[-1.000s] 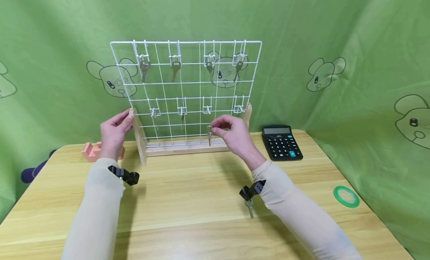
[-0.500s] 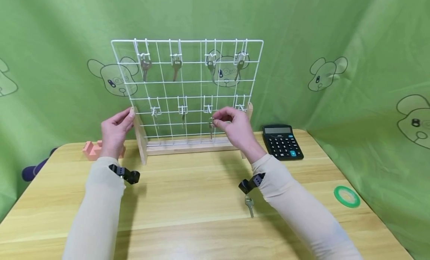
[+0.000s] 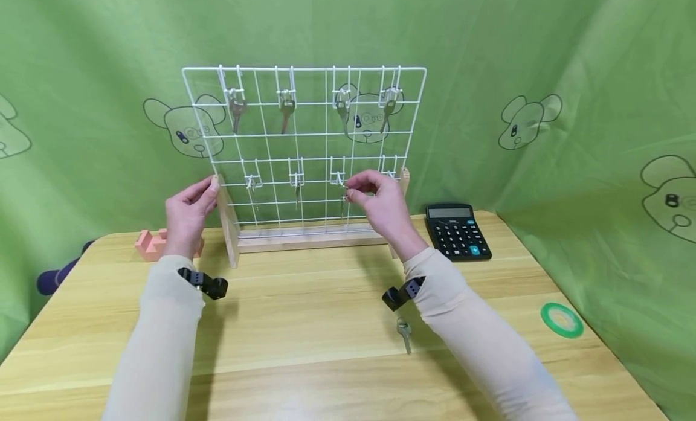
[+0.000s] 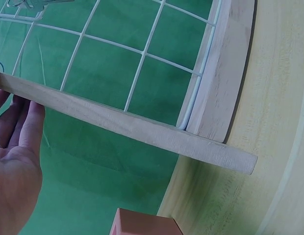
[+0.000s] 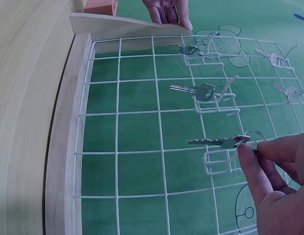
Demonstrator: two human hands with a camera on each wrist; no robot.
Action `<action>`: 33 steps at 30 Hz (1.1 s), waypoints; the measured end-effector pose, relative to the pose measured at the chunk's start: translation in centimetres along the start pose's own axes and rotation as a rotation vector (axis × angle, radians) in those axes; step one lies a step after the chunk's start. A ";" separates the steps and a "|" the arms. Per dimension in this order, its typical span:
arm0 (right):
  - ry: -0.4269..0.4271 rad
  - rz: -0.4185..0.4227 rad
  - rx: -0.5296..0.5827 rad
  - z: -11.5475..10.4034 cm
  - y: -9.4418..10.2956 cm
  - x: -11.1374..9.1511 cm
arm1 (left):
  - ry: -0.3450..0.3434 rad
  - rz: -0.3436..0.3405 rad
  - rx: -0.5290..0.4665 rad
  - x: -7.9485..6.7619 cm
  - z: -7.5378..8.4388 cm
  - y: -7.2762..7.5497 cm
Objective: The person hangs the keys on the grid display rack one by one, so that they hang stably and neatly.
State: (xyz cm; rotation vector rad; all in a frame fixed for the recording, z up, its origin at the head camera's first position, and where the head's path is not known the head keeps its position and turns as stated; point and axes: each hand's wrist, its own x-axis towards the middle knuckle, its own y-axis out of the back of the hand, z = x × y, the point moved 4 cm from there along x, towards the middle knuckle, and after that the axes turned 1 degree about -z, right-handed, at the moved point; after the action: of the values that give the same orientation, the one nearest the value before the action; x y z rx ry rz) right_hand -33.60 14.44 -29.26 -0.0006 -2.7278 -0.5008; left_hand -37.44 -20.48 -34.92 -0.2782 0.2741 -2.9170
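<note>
My right hand [image 3: 382,205] pinches a metal key [image 5: 225,142] with a small ring [image 5: 257,132] between thumb and fingers. The key is right at the third lower hook [image 5: 218,172] of a white wire rack [image 3: 310,69], overlapping that hook in the right wrist view. At the rack's left side, my left hand [image 3: 186,214] grips the top of the wooden upright [image 4: 127,124]. Two keys hang on the lower hooks to the left, one of them a toothed key [image 5: 203,92]. Along the upper row every hook carries a key, such as the brownish key [image 3: 287,107].
Another key [image 3: 404,333] lies on the wooden table [image 3: 304,348], below the right wrist. A black calculator [image 3: 458,232] sits right of the rack, and a green tape roll [image 3: 562,320] near the right edge. Pink blocks [image 3: 152,244] stand behind the left hand. Green cloth [image 3: 462,40] surrounds the table.
My right hand has lifted the key from below the third lower hook up to that hook's level. The left hand has kept its grip on the upright.
</note>
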 end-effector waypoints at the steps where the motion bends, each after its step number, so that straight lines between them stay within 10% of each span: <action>1: -0.004 0.004 0.013 0.0 0.0 0.1 | 0.000 0.001 -0.002 0.0 0.0 0.0; 33: -0.040 -0.012 -0.002 1.5 -0.1 0.8 | -0.001 0.027 -0.014 0.0 0.0 -0.1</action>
State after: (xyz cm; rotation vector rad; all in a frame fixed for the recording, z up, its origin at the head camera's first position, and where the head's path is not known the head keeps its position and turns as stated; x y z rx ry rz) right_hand -34.84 14.81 -30.31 0.0058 -2.7674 -0.5126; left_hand -37.42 -20.34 -34.86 -0.2764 0.2959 -2.8893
